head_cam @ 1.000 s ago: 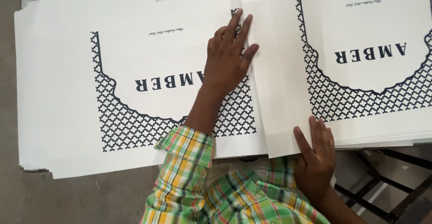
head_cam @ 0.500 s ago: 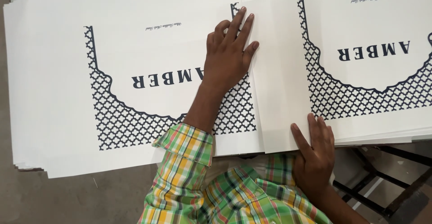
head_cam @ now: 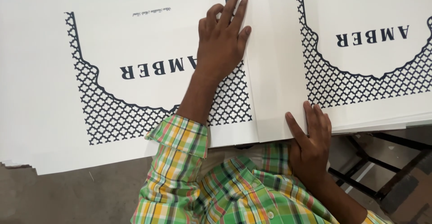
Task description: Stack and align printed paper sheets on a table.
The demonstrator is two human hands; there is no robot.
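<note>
The left hand (head_cam: 223,42) lies open and flat, fingers spread, pressing on the left printed sheet (head_cam: 135,71) close to that sheet's right edge, where the dark lattice border runs. The right hand (head_cam: 310,136) is open too, its fingers laid on the near edge of the right stack of printed sheets (head_cam: 360,57), thumb at the stack's near left corner. Both piles rest on a worktable whose dark metal frame (head_cam: 382,161) shows below. The sheets look like thin, stiff card: light, smooth, likely to slide and crease easily, probably best lifted by an edge or corner.
</note>
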